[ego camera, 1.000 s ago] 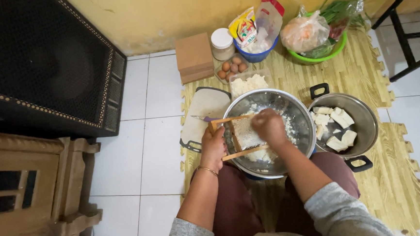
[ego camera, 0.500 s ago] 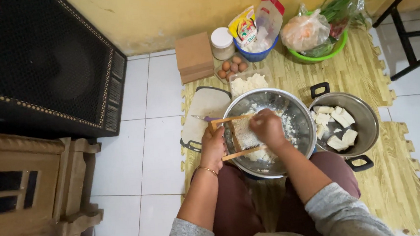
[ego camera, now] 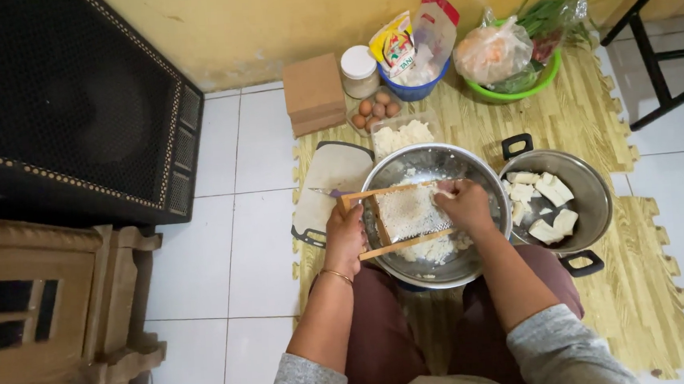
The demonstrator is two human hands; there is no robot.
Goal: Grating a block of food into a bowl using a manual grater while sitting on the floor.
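Observation:
A wooden-framed grater (ego camera: 408, 212) lies across a large steel bowl (ego camera: 485, 264) that holds white gratings. My left hand (ego camera: 346, 231) grips the grater's left end. My right hand (ego camera: 464, 204) presses a small white piece, mostly hidden under the fingers, against the grater's right side. To the right stands a steel pot (ego camera: 587, 178) with black handles and several white blocks inside.
A white cutting board (ego camera: 333, 173) with a knife lies left of the bowl. Behind are eggs (ego camera: 375, 107), a brown box (ego camera: 313, 93), a white jar (ego camera: 359, 71), a blue tub of packets (ego camera: 417, 82), a green bowl of bagged vegetables (ego camera: 513, 85). A black cabinet (ego camera: 60, 106) stands left.
My right hand has slid a little rightward and upward along the grater. The left hand and bowl stay in place.

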